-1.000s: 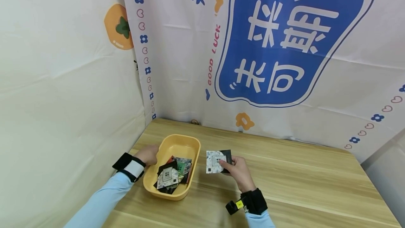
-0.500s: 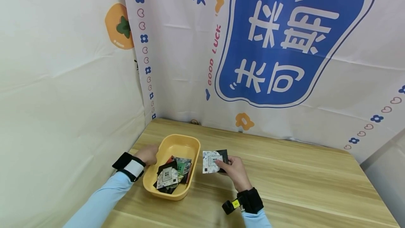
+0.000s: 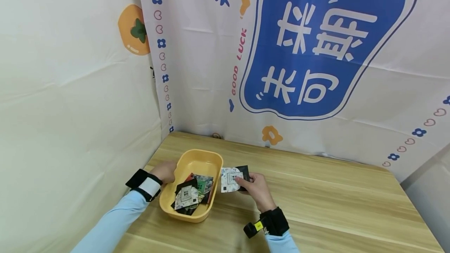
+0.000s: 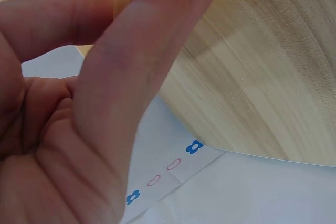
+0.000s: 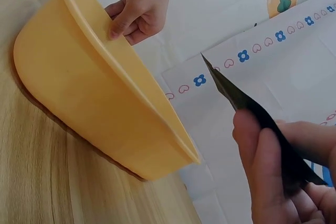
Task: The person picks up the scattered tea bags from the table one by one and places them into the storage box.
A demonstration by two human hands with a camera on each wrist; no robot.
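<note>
My left hand (image 3: 165, 171) grips the left rim of a yellow plastic tub (image 3: 197, 161). In the left wrist view its thumb and finger pinch the wall from both sides. Several black, white-patterned and green sachets (image 3: 186, 196) lie heaped in the tub's near half. My right hand (image 3: 259, 191) pinches a flat black sachet with a white floral label (image 3: 230, 179), thumb on the label. It is held just off the tub's right rim. From the right wrist, the held sachet (image 5: 247, 100) shows edge-on and dark, raised at the level of the rim.
The tub stands on a wood-grain table (image 3: 327, 198). A white printed cloth (image 3: 204, 50) hangs behind the table, and a plain pale sheet (image 3: 77, 89) rises along the left side. Both wrists wear black straps (image 3: 275, 221).
My right hand has moved left with the sachet, bringing it close to the tub's right rim. My left hand and the tub stay where they were.
</note>
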